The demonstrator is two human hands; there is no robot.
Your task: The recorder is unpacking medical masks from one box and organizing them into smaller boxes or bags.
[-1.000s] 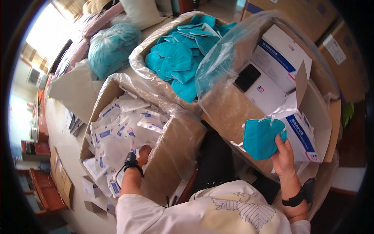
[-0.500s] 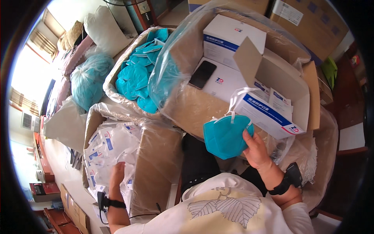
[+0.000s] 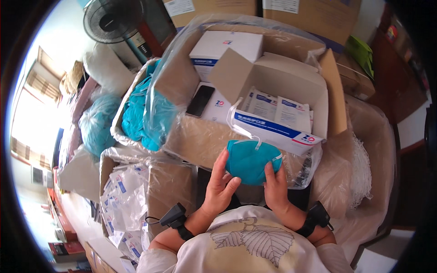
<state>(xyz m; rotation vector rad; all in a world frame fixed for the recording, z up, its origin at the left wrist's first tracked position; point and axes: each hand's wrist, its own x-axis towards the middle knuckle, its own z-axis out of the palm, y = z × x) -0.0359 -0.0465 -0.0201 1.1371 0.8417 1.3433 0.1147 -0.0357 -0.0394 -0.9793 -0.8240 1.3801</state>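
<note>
A teal cup-shaped face mask (image 3: 251, 164) with white ear straps is held up between my two hands, in front of my chest. My right hand (image 3: 276, 185) pinches its lower right edge, thumb on the near face. At the left edge, my left hand (image 3: 220, 184) cups the mask, its fingers along the side and its thumb near the bottom. One white strap (image 3: 236, 119) loops up toward the opened white carton (image 3: 278, 131). Inside that carton stand several small white and blue packets (image 3: 291, 112).
A plastic-lined box (image 3: 132, 113) of teal masks stands at the left, above another box (image 3: 123, 195) full of white packets. A black phone (image 3: 200, 101) lies on a white carton. White straps (image 3: 362, 173) hang at the right. A fan (image 3: 111, 20) stands behind.
My left hand has come from the box of white packets to the mask's left edge. The mask and my right hand have shifted slightly left. The head view has turned.
</note>
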